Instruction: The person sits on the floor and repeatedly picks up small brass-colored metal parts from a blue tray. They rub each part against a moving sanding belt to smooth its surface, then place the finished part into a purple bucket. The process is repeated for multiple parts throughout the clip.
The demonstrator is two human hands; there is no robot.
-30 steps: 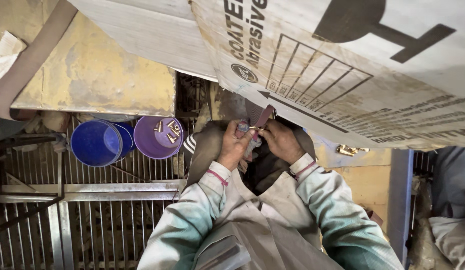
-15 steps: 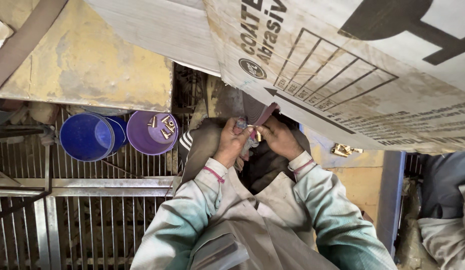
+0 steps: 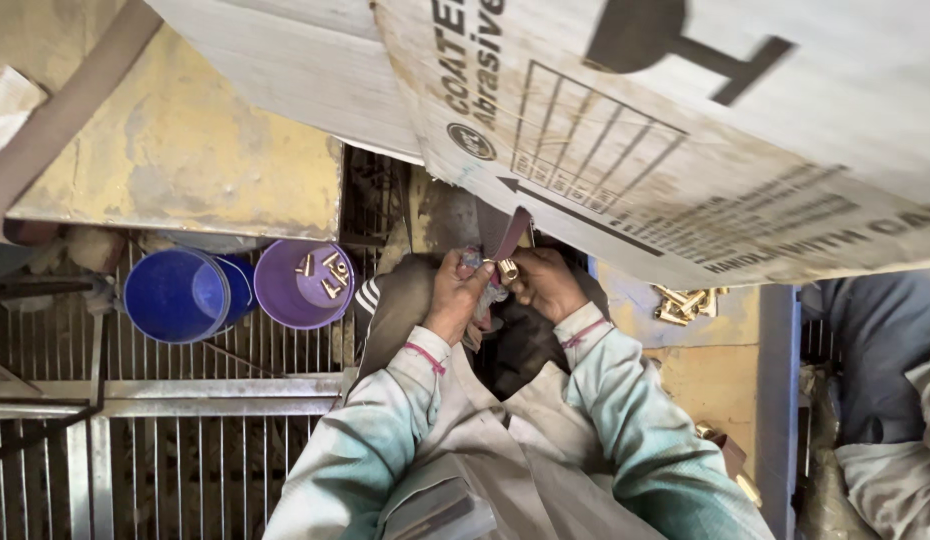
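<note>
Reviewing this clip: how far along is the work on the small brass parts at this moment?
Done, it seems: a few brass parts lie in the purple bowl. In hand: the left hand and right hand together hold one brass part against a narrow belt. Left, probably: a small pile of brass parts waits on the yellow ledge on the right. The blue bowl looks empty.

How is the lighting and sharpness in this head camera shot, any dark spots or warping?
Head view: daylight falls evenly on the cardboard sheet and blue bucket; the left hand and right hand sit in its shadow, reasonably sharp; edges look stretched by the wide lens.
</note>
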